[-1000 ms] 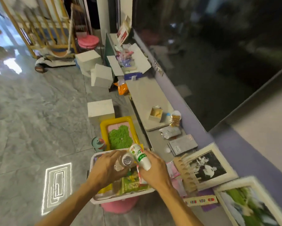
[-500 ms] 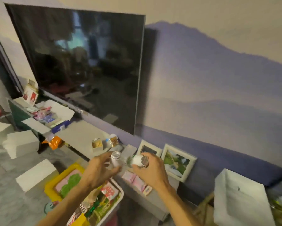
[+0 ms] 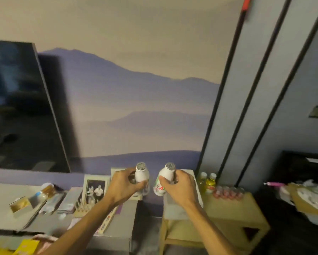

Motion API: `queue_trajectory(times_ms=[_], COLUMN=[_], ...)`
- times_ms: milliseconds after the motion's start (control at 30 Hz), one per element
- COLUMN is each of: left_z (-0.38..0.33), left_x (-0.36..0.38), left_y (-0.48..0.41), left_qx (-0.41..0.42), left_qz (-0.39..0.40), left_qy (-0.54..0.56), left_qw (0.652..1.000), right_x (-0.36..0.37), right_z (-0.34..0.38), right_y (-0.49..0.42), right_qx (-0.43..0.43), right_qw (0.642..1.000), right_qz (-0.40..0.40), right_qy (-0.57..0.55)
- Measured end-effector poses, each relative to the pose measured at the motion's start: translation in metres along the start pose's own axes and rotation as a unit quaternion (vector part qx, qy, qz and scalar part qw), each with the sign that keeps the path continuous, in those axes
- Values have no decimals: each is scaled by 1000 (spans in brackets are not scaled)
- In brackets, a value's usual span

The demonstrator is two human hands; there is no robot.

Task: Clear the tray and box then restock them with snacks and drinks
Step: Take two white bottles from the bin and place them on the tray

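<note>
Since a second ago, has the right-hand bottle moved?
Yes. The right hand carried its bottle up out of the snack box and rightward, now over the wooden side table.

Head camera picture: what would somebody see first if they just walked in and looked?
First, the two small white bottles held up in the middle: one in the left hand, the left bottle, and one in the right hand, the right bottle. Behind them a purple mountain mural fills the wall, with a big dark TV screen on the left. Low on the right, a wooden side table holds yellow drink bottles.
</note>
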State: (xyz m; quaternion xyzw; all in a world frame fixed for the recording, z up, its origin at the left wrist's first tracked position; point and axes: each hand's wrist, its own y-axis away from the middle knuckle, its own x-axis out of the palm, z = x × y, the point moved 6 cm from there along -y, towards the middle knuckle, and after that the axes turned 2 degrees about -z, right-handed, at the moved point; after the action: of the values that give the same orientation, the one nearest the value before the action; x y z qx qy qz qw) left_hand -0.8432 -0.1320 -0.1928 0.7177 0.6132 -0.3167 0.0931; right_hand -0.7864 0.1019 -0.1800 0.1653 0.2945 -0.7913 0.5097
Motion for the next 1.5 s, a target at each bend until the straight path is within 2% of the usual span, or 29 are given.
queue_trajectory(times_ms=[133, 300, 433, 600, 900, 1067, 1267, 1400, 1500], left_z=[-60, -106, -132, -129, -77, -52, -4, 50, 77], left_x=[88, 182, 240, 303, 387, 447, 533, 586, 606], left_y=[-11, -25, -39, -77, -129, -132, -139, -143, -144], left_qx=[18, 22, 15, -5, -117, -192, -276, -283, -297], left_qz=[45, 77, 87, 105, 72, 50, -18, -53, -70], left_qy=[16, 33, 45, 51, 53, 60, 48, 25, -1], left_qw=[999, 996, 995, 993, 989, 978, 960, 957, 952], right_x=[-92, -173, -211, -227, -190, -169, -99, -34, -3], right_z=[-53, -129, -180, -227, -332, -372, -478, -553, -583], right_y=[1, -6, -23, -55, -112, -137, -172, -185, -184], right_qx=[20, 50, 67, 98, 157, 129, 123, 100, 96], right_qw=[998, 993, 991, 986, 979, 985, 985, 982, 981], right_qz=[-19, -46, -54, -25, 21, 38, 101, 133, 137], right_qy=[58, 95, 107, 135, 128, 107, 74, 92, 97])
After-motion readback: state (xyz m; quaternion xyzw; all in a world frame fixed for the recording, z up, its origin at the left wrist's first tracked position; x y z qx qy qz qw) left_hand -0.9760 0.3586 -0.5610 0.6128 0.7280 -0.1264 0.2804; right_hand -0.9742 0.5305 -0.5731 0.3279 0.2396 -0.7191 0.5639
